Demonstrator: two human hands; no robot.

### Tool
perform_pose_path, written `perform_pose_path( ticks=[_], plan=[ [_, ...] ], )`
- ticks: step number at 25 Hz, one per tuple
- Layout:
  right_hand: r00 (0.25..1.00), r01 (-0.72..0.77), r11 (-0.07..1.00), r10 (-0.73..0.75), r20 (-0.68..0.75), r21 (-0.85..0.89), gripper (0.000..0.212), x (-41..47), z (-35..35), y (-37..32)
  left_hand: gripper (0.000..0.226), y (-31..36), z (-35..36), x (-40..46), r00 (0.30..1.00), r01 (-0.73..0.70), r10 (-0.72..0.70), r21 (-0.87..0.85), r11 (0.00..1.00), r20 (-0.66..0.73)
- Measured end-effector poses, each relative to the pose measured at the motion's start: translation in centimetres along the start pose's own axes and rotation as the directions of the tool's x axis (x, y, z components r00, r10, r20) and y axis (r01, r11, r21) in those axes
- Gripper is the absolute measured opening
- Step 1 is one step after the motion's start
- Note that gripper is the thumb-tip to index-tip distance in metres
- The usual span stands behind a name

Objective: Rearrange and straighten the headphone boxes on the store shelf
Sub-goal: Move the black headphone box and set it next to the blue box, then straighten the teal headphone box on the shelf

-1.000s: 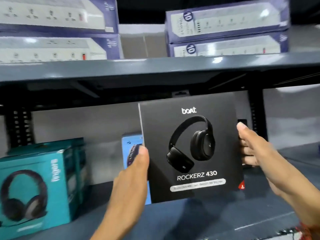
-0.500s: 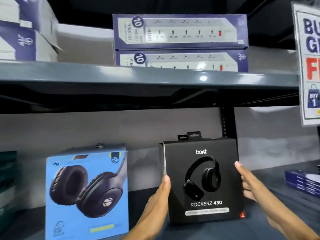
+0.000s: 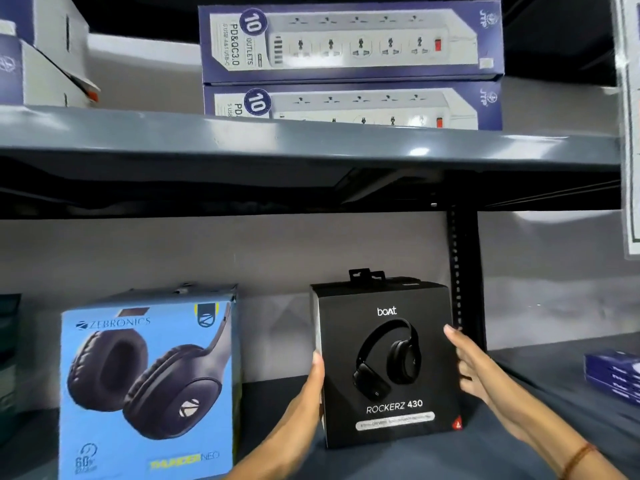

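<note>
Black boAt box (image 3: 388, 362) stands upright on the lower shelf (image 3: 519, 445), front facing out, hang tab up. Left hand (image 3: 304, 403) flat against its left edge, right hand (image 3: 474, 368) fingers on its right edge; both grips clasp the box between them. Blue Zebronics box (image 3: 149, 382) stands just left, apart from it. Two power strip boxes (image 3: 349, 67) stacked on the upper shelf (image 3: 311, 143).

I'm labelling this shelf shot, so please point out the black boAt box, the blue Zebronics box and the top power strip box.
black boAt box (image 3: 388, 365): head view, front face, on the headphone picture.
blue Zebronics box (image 3: 145, 382): head view, front face.
top power strip box (image 3: 349, 43): head view, front face.
</note>
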State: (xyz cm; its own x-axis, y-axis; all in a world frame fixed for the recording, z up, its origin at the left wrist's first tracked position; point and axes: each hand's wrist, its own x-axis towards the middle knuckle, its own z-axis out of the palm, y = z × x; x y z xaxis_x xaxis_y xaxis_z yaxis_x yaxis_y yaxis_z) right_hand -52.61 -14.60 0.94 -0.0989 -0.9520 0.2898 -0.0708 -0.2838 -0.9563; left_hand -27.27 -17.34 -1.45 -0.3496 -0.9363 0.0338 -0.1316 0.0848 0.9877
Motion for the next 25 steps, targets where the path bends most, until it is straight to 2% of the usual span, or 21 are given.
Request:
perform_pose_path(
  ticks=[3, 5, 7, 9, 11, 13, 14, 15, 17, 19, 20, 21, 22, 24, 25],
  plan=[
    [1.000, -0.001, 1.000, 0.001, 0.026, 0.022, 0.110, 0.3, -0.3, 0.5, 0.149, -0.5, -0.3, -0.1, 1.000, -0.007, 0.007, 0.012, 1.000, 0.025],
    [1.000, 0.021, 0.998, -0.021, 0.007, 0.060, 0.102, 0.2, -0.1, 0.5, 0.127, -0.2, -0.3, -1.0, 0.999, -0.030, 0.029, 0.010, 1.000, 0.046],
    [0.984, 0.154, 0.982, -0.142, -0.108, 0.113, 0.097, 0.2, -0.1, 1.3, 0.110, 0.2, -0.9, -2.6, 0.998, -0.070, 0.070, 0.019, 0.997, 0.007],
    [0.909, 0.288, 0.957, -0.270, -0.317, 0.011, 0.081, 0.3, 0.3, 1.9, 0.096, 0.6, -2.1, -4.9, 0.991, -0.135, 0.136, 0.054, 0.989, -0.013],
    [0.787, 0.339, 0.933, -0.352, -0.507, -0.122, 0.077, -1.4, 2.7, 0.8, 0.088, 1.2, -4.0, -7.9, 0.974, -0.217, 0.224, 0.161, 0.963, -0.030],
    [0.696, 0.432, 0.874, -0.479, -0.535, -0.220, 0.082, -3.8, 7.2, -1.5, 0.076, 2.1, -7.0, -11.8, 0.926, -0.346, 0.372, 0.242, 0.906, -0.066],
    [0.680, 0.479, 0.836, -0.547, -0.489, -0.268, 0.082, -5.0, 10.2, -2.7, 0.073, 2.3, -8.9, -13.6, 0.869, -0.440, 0.485, 0.296, 0.848, -0.100],
    [0.668, 0.530, 0.788, -0.616, -0.417, -0.314, 0.083, -6.4, 13.5, -3.9, 0.073, 2.4, -11.2, -15.4, 0.779, -0.527, 0.609, 0.373, 0.764, -0.146],
    [0.661, 0.631, 0.721, -0.693, -0.288, -0.288, 0.083, -8.8, 22.0, -5.3, 0.072, 1.8, -17.5, -18.6, 0.530, -0.607, 0.819, 0.576, 0.547, -0.218],
    [0.691, 0.690, 0.692, -0.717, -0.089, -0.213, 0.089, -11.3, 30.1, -5.4, 0.078, 0.4, -24.3, -21.1, 0.281, -0.498, 0.932, 0.796, 0.344, -0.227],
    [0.737, 0.672, 0.720, -0.673, 0.062, -0.176, 0.094, -12.2, 34.4, -5.8, 0.085, -0.6, -28.1, -22.6, 0.200, -0.393, 0.953, 0.872, 0.292, -0.229],
    [0.787, 0.615, 0.767, -0.579, 0.215, -0.184, 0.101, -12.7, 38.4, -5.8, 0.094, -1.7, -31.6, -23.9, 0.174, -0.295, 0.949, 0.905, 0.305, -0.263],
    [0.791, 0.585, 0.783, -0.491, 0.364, -0.214, 0.107, -12.3, 41.5, -5.1, 0.106, -2.8, -34.8, -25.1, 0.190, -0.224, 0.912, 0.889, 0.400, -0.363],
    [0.750, 0.551, 0.788, -0.324, 0.577, -0.274, 0.113, -11.0, 47.3, -4.3, 0.139, -4.5, -40.4, -27.2, 0.294, -0.181, 0.712, 0.694, 0.697, -0.638],
    [0.746, 0.515, 0.798, -0.237, 0.622, -0.314, 0.115, -10.2, 49.4, -4.5, 0.154, -4.9, -42.5, -27.6, 0.345, -0.171, 0.576, 0.554, 0.815, -0.741]
  ],
)
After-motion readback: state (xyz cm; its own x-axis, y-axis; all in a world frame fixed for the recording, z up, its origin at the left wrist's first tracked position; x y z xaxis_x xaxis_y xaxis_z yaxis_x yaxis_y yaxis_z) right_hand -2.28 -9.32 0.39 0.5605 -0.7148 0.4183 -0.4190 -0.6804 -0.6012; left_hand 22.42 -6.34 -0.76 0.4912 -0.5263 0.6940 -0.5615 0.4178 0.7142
